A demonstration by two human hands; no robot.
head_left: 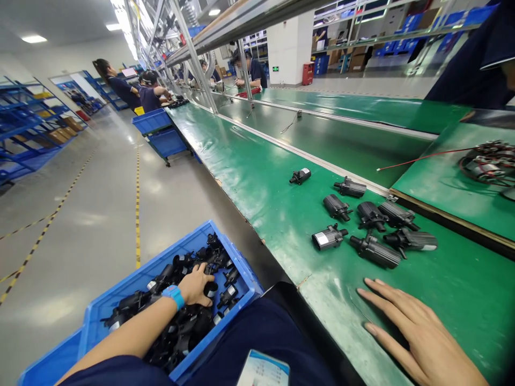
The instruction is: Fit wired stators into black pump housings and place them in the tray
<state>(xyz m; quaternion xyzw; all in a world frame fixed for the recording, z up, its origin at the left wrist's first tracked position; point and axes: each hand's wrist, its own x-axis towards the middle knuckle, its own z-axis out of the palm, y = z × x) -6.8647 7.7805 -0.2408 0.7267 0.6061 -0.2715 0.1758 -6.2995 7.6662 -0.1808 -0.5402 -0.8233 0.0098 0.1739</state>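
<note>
My left hand (196,287), with a blue band on its wrist, reaches down into a blue bin (86,332) full of black parts. Its fingers and thumb are curled around a black cylindrical pump (210,289), whose round end faces up. On the green bench top, my right hand (418,327) is spread with nothing in it, palm down. Just beyond its fingertips lies a ribbed black pump (376,251), one of several loosely grouped there. Nearer the bench edge is a pump with a white label (329,237), and a smaller one (300,176) lies farther off.
The green bench (249,161) runs away along my right, with a metal rail and a sunken strip beyond it. Red-wired motors (488,163) lie at the far right. A blue cart (161,134) stands farther along. Co-workers sit and stand along the line.
</note>
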